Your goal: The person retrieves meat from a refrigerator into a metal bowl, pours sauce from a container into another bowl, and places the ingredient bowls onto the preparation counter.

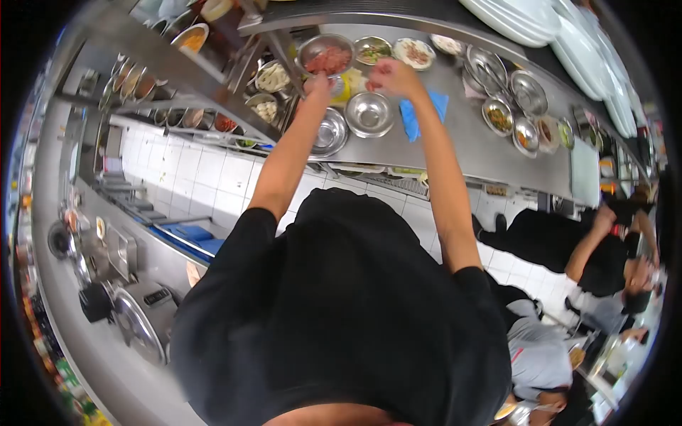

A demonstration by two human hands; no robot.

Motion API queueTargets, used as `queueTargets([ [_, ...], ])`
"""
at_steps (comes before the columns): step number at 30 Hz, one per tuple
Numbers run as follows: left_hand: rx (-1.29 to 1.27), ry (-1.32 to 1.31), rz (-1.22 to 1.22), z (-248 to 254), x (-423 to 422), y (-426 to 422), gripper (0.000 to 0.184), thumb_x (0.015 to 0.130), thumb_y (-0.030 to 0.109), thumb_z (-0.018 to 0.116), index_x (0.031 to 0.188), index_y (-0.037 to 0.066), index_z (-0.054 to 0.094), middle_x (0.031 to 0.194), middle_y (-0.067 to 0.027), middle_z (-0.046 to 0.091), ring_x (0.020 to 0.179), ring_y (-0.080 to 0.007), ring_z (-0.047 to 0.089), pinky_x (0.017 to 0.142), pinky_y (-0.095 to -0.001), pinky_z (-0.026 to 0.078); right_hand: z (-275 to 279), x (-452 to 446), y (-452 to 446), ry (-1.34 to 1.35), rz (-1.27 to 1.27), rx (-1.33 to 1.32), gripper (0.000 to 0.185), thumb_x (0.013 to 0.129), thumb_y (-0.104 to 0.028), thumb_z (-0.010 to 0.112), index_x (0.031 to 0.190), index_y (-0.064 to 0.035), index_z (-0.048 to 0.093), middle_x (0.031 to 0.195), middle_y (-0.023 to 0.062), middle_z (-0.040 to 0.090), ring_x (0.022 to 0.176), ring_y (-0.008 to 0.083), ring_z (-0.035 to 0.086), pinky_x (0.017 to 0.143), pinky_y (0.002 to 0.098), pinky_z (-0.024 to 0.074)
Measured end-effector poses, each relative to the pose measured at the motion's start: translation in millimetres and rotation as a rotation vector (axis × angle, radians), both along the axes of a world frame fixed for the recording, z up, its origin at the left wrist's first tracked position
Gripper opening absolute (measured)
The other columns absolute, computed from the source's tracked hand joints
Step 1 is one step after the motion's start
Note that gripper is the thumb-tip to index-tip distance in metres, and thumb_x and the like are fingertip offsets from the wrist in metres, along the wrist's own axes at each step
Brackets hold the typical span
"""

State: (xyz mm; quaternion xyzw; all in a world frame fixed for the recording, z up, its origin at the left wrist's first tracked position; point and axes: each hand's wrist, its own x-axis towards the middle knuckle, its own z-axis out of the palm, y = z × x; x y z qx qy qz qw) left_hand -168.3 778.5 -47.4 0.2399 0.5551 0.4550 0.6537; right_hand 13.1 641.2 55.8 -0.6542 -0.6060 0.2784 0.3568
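Raw red meat fills a metal bowl [325, 57] at the back of the steel counter [465, 145]. My left hand [319, 85] is at the near rim of that bowl, its fingers hard to make out. To the right, my right hand [394, 77] is closed round some reddish meat, in front of a bowl with green food [373, 50]. Below and between the hands stands an empty metal bowl [369, 114], with another shiny bowl [329, 133] on its left. A blue cloth [424, 113] lies right of the empty bowl, beside my right forearm.
Metal bowls [528, 92] and small food bowls [497, 116] stand on the counter's right side. White plates [568, 50] sit on the shelf above. Two people, one in black [561, 241] and one in grey [540, 355], are at the right. A large pot [142, 323] stands lower left.
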Motion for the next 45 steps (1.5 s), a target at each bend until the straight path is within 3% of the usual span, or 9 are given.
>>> queueTargets([
  [3,0.003,0.086,0.241,9.8,23.4,-8.3,0.044,0.093,0.029,0.064,0.114,-0.007,0.052,0.117,-0.0158,0.055,0.092,-0.0266,0.063,0.066,-0.0387,0.06,-38.2,-8.9,-22.1,0.107,0.057,-0.203,0.02,0.086,-0.02,0.066,0.095,-0.0028,0.065,0.082,0.0051,0.071,0.067,0.011,0.064,0.055,0.026,0.05],
  [8,0.026,-0.228,-0.173,52.3,-61.6,-97.9,0.026,0.091,0.014,0.058,0.107,-0.006,0.057,0.102,-0.0131,0.061,0.087,-0.0241,0.064,0.069,-0.0385,0.06,-90.1,-76.1,-16.4,0.11,0.199,-0.309,0.025,0.081,-0.026,0.066,0.084,-0.0016,0.068,0.07,0.0071,0.068,0.066,0.0178,0.066,0.064,0.0339,0.0521],
  [11,0.021,-0.182,-0.479,77.7,-142.5,-161.4,0.021,0.089,0.013,0.057,0.104,-0.001,0.06,0.094,-0.0056,0.062,0.083,-0.0157,0.063,0.07,-0.0326,0.057,-209.8,-80.0,11.8,-0.833,0.305,0.684,0.028,0.084,-0.029,0.066,0.09,-0.0014,0.069,0.077,0.0101,0.07,0.074,0.0237,0.069,0.069,0.0392,0.0526],
  [17,-0.072,-0.076,-0.064,108.0,-320.1,-274.8,0.034,0.086,0.008,0.055,0.12,0.002,0.057,0.101,-0.0047,0.064,0.091,-0.0133,0.062,0.074,-0.0273,0.053,-92.4,-178.2,-4.1,-0.542,0.289,-0.167,0.028,0.087,-0.028,0.065,0.095,-0.0014,0.069,0.085,0.0146,0.071,0.079,0.0282,0.07,0.074,0.0419,0.053],
  [20,-0.036,-0.03,0.454,65.9,-383.7,-299.4,0.052,0.085,0.002,0.055,0.135,0.004,0.043,0.12,-0.009,0.058,0.106,-0.0184,0.059,0.086,-0.0322,0.051,-50.5,-293.9,-5.9,-0.209,0.711,-0.224,0.021,0.084,-0.021,0.068,0.091,-0.0014,0.071,0.084,0.013,0.072,0.074,0.0254,0.069,0.075,0.0374,0.053],
  [26,-0.099,0.079,0.9,-106.7,-523.7,-237.7,0.057,0.09,0.004,0.056,0.143,0.01,0.034,0.135,-0.0088,0.05,0.116,-0.0209,0.055,0.088,-0.0401,0.05,-168.3,-527.9,132.1,-0.038,0.735,-0.238,0.018,0.083,-0.013,0.066,0.095,0.0001,0.07,0.09,0.0198,0.07,0.082,0.0313,0.07,0.074,0.0377,0.0541],
  [31,-0.259,-0.094,0.848,-172.1,-619.8,-144.5,0.053,0.091,0.005,0.057,0.14,0.007,0.037,0.134,-0.0107,0.051,0.111,-0.0219,0.059,0.086,-0.0391,0.053,-349.6,-644.8,339.1,-0.071,0.411,-0.156,0.022,0.088,-0.015,0.061,0.103,-0.0009,0.069,0.094,0.0182,0.071,0.088,0.0281,0.069,0.078,0.0346,0.053],
  [36,-0.275,-0.201,0.661,-256.8,-675.4,-63.4,0.051,0.092,0.007,0.058,0.139,0.006,0.038,0.13,-0.0113,0.055,0.107,-0.0233,0.062,0.084,-0.0391,0.055,-442.8,-687.7,452.6,-0.687,0.438,-0.324,0.034,0.083,-0.025,0.065,0.103,0.0018,0.064,0.104,0.025,0.066,0.098,0.0412,0.063,0.085,0.0451,0.0508],
  [45,-0.284,-0.301,0.602,-288.6,-686.5,24.2,0.057,0.092,0.007,0.056,0.143,0.01,0.031,0.136,-0.0111,0.05,0.119,-0.0252,0.055,0.095,-0.0469,0.049,-466.1,-666.2,452.1,-0.631,0.297,-0.275,0.036,0.076,-0.025,0.077,0.103,-0.0023,0.071,0.107,0.0228,0.068,0.1,0.0392,0.065,0.087,0.0426,0.0524],
])
